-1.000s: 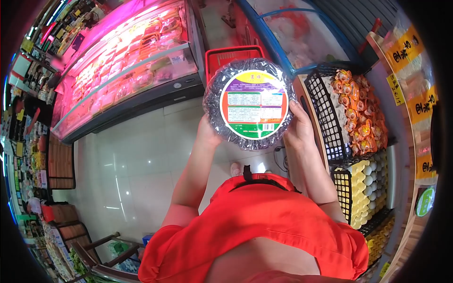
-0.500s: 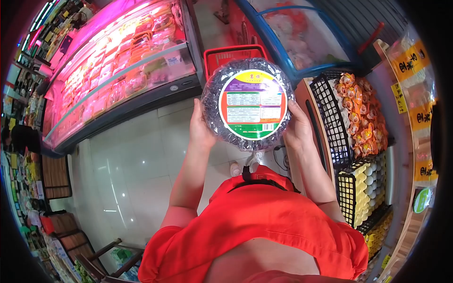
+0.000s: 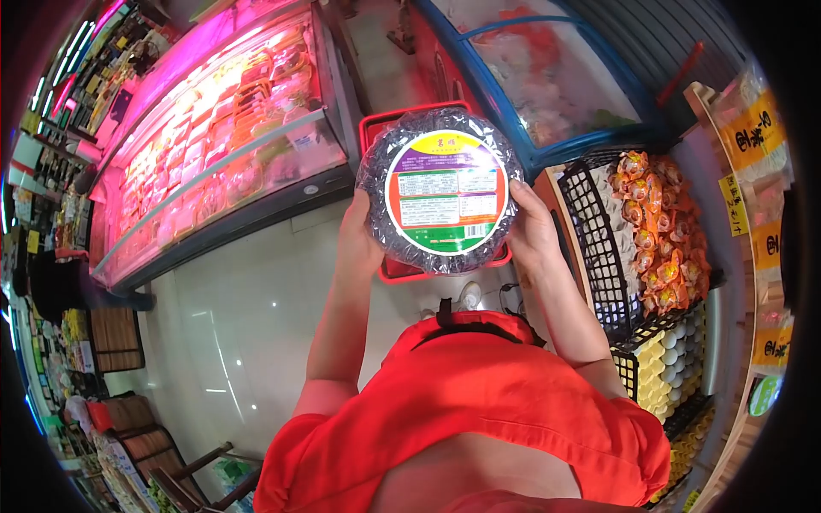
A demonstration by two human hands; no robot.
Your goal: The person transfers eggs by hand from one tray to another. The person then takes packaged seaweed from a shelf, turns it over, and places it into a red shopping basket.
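Observation:
Between my two hands is a round, dark package in crinkled clear plastic, looking like a pack of dried seaweed. Its round label with yellow, purple, orange and green printing faces up at me. My left hand grips the package by its left edge, and my right hand grips the opposite edge. Below the package stands a red shopping basket, mostly hidden by it; only parts of its rim show above and below.
A pink-lit display case of packed goods is at left. A blue-framed chest freezer stands ahead. On the right are a black crate with orange-wrapped items, egg trays and a shelf. A person in dark clothing is far left.
The red basket now shows below the package too, nearer my feet. Package and hands have shifted slightly left in view, still holding it. The dark-clothed person at far left shows more.

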